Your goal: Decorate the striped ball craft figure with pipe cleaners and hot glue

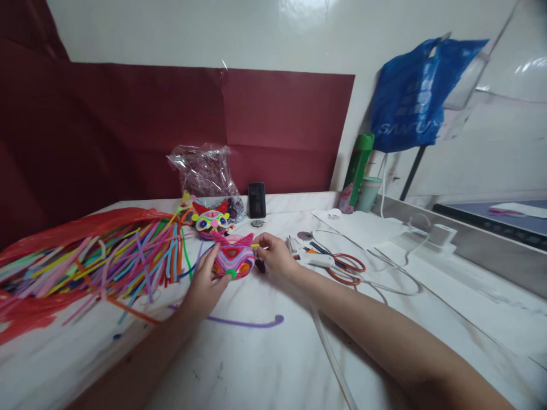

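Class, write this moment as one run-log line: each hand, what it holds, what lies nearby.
left hand: holds pink pipe-cleaner figure | right hand: pinches its right edge | nearby: pipe-cleaner pile, scissors

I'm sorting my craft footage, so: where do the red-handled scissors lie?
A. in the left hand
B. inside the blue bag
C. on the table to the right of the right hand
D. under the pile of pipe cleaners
C: the scissors lie flat on the table, beyond the right hand.
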Available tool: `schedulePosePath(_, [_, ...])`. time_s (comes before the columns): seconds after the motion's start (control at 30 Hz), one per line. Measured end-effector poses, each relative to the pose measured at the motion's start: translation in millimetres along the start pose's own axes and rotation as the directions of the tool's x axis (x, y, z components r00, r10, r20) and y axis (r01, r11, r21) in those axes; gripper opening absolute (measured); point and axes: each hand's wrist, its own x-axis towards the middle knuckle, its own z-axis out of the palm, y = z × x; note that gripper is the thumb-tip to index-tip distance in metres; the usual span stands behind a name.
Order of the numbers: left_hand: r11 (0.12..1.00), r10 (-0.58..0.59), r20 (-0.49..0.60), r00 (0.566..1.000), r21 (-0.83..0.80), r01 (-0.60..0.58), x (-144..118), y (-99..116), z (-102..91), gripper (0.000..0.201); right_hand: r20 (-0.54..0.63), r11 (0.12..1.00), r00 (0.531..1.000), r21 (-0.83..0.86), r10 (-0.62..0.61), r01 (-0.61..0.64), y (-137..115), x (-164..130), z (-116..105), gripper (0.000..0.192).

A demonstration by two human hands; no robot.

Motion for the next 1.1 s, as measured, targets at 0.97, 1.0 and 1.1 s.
schedulePosePath(0.97, [0.954, -0.283, -0.066, 0.957, -0.122, 0.274, 5.8, 13.6, -2.5, 0.071, 0.143, 0.818, 0.936, 0.456, 0.322, -0.351, -9.2, 0.7, 4.2, 0.025])
schedulePosePath(1.0, [0.959, -0.274, -0.076, 0.959, -0.101, 0.266, 5.0, 13.4, -2.4, 0.075, 0.170, 0.814, 0.932, 0.453, 0.321, -0.363, -11.3, -0.6, 4.9, 0.025])
schedulePosePath(1.1, [0.965, -0.262, -0.110, 0.959, -0.025, 0.261, 4.3, 14.3, -4.3, 0.077, 0.250, 0.799, 0.917, 0.453, 0.311, -0.395, -18.3, -4.7, 6.4, 0.025])
